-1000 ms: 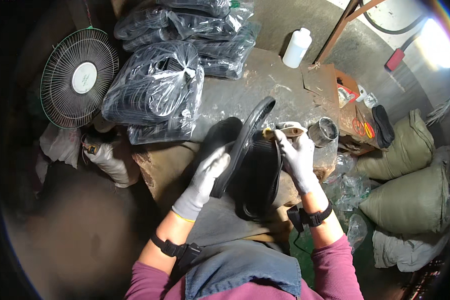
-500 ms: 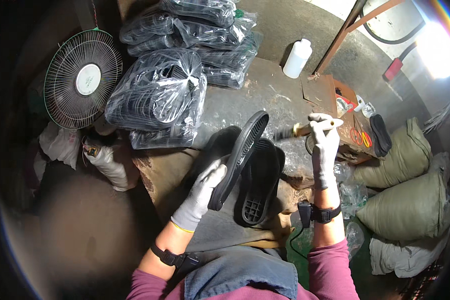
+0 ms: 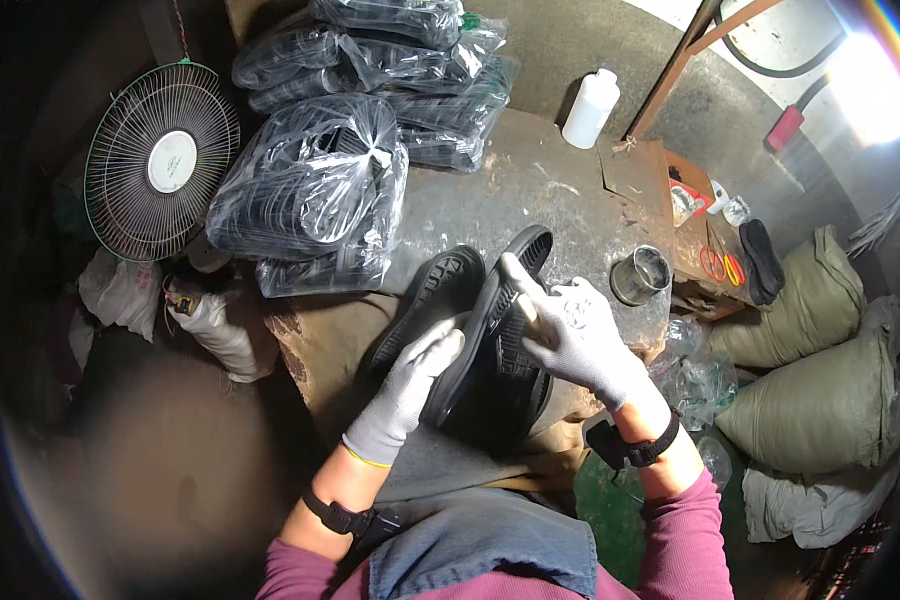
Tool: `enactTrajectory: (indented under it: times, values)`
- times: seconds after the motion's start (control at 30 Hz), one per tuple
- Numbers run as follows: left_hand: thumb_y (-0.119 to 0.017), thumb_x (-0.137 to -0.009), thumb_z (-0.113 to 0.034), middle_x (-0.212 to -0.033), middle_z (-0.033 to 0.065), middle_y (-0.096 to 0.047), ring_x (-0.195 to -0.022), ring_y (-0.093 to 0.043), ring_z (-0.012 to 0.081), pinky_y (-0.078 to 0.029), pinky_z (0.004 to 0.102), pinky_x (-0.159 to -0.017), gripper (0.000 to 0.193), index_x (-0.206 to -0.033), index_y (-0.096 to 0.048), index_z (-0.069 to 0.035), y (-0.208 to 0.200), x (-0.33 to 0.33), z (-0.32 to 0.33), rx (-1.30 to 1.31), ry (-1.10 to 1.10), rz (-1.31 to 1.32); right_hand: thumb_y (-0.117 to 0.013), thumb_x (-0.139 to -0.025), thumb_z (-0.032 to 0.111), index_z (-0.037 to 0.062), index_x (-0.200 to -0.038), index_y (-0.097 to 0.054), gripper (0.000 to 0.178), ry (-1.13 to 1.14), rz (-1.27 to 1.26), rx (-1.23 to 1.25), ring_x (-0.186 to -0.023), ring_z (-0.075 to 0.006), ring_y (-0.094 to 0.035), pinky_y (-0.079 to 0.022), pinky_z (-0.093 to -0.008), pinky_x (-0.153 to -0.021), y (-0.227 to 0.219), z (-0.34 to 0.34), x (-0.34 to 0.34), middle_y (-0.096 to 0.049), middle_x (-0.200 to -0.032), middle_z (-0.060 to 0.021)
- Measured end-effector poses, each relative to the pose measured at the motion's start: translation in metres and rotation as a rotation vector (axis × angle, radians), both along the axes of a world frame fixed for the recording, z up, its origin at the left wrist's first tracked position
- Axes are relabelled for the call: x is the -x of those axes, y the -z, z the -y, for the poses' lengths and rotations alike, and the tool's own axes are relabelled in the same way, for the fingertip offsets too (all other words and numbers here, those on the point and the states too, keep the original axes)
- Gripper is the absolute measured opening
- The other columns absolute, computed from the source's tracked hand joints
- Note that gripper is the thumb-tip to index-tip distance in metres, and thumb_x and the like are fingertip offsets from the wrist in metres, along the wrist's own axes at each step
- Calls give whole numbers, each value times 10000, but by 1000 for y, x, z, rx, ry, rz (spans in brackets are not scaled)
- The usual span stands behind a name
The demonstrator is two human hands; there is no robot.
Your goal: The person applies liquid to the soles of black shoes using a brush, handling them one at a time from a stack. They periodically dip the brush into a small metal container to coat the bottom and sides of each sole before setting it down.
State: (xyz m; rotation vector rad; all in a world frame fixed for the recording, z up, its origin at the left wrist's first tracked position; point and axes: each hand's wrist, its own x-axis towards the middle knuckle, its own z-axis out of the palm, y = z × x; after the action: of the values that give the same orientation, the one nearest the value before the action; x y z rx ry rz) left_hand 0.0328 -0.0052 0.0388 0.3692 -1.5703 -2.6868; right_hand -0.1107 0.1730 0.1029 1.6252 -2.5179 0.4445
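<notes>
My left hand [image 3: 415,380], in a grey-white glove, grips the near part of a black shoe sole [image 3: 483,318] that stands tilted on its edge over my lap. My right hand [image 3: 582,335], gloved alike, is at the right side of that sole, its fingers bent and the fingertips close to the upper part. Whatever the right fingers hold is hidden; no brush shows there. Another black sole [image 3: 432,297] lies to the left, showing a raised pattern inside. A further black sole [image 3: 517,360] is partly covered by the tilted one and the right hand.
A metal tin [image 3: 642,275] stands on the worktable [image 3: 540,190], with a white bottle [image 3: 591,108] behind. Bagged black soles [image 3: 305,190] are piled at the left, beside a fan [image 3: 165,160]. Scissors [image 3: 715,255] and stuffed sacks [image 3: 815,405] are at the right.
My right hand has moved left and down from above the tin to the tilted sole. The brush it held is out of sight now. The left hand keeps its hold.
</notes>
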Motion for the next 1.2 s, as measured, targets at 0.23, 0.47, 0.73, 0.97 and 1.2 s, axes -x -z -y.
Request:
enactTrajectory:
  times: [0.23, 0.47, 0.73, 0.97, 1.2]
  values:
    - [-406, -1052, -201, -1284, 84, -605, -1157, -590, 145, -461, 290, -1006, 423, -1410, -454, 19, 23, 5, 2, 76, -18, 0, -734, -724, 241, 118, -1531, -311, 919, -77, 11, -119, -680, -268, -622, -453, -404, -735, 4, 0, -10, -619, -694, -93]
    - [-308, -1067, -400, -1219, 255, -631, -1096, -648, 349, -531, 455, -972, 558, -1385, -458, 32, 62, 13, 22, -747, 75, -56, -713, -723, 290, 179, -1158, -644, 454, -224, 80, 21, -720, -245, -576, -430, -382, -691, -3, -6, -29, -581, -738, -67]
    - [-285, -1052, -428, -1280, 277, -584, -1083, -618, 486, -534, 622, -898, 589, -1404, -455, 12, 6, 31, 35, -891, 146, -267, -621, -898, 52, 7, -1101, -564, 216, 163, 731, 1205, -939, -220, -652, -517, -374, -912, -4, -34, -39, -641, -1024, -122]
    - [-371, -1035, -455, -1101, 199, -679, -893, -699, 346, -592, 478, -819, 553, -1279, -556, 6, 0, 31, 26, -718, -58, -124, -651, -924, 90, 37, -1051, -622, 140, 234, 993, 886, -861, -95, -606, -493, -250, -775, 27, -5, -62, -679, -963, -68]
    - [-416, -1056, -362, -1283, 153, -620, -1129, -630, 215, -492, 336, -1024, 488, -1377, -502, -5, -3, 10, 35, 46, -118, -89, -715, -865, 126, 30, -974, -636, 165, 198, 908, 805, -813, -118, -629, -508, -277, -747, 43, 7, -49, -671, -885, -61]
